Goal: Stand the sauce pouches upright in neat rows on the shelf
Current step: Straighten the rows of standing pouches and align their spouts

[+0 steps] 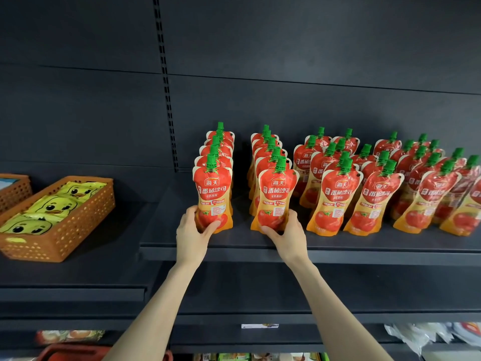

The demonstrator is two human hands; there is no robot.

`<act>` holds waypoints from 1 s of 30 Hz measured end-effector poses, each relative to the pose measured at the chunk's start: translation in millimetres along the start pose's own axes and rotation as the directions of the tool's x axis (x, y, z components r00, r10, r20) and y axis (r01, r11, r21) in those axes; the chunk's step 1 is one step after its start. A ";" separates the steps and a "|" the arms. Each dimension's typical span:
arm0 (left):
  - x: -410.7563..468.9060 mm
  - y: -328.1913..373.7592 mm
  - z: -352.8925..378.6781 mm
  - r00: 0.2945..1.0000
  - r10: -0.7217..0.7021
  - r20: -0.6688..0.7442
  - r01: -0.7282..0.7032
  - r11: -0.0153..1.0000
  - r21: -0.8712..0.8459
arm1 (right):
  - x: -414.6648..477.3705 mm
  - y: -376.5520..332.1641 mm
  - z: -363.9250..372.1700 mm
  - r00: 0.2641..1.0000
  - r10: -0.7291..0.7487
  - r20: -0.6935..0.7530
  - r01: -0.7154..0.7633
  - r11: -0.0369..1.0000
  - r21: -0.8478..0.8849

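Pouches (338, 194) stand in rows front to back on shelf (338, 246), right-hand rows leaning. Left hand (194, 231) grips base of first pouch (213, 194) near front edge, left end; right hand (287, 234) grips second pouch (277, 199) just beside. Basket (67, 230) beyond shelf's left edge.

Sauce pouches (338, 201) w/ 海天, 番茄沙司 on front
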State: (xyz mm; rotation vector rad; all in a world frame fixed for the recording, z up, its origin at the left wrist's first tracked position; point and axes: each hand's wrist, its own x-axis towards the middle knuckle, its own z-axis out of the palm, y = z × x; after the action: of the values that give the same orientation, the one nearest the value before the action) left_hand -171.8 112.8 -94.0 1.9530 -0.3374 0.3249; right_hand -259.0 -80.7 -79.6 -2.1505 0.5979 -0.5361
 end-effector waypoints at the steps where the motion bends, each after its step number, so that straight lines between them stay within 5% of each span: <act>1: 0.3 -0.2 0.1 1.000 0.000 0.003 0.000 1.000 -0.001 | 0.3 -0.2 0.2 1.000 -0.003 0.000 0.003 1.000 -0.003; 30: 0.3 0.3 -1.3 0.999 -0.007 0.038 0.005 0.999 0.037 | 1.3 -1.6 1.2 1.000 -0.005 0.003 0.005 0.999 -0.052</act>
State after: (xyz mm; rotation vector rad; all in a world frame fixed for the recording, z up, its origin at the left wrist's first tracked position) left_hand -171.7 113.9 -93.1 1.9982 -0.3523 0.2927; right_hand -257.0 -79.8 -78.8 -2.2019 0.6107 -0.5252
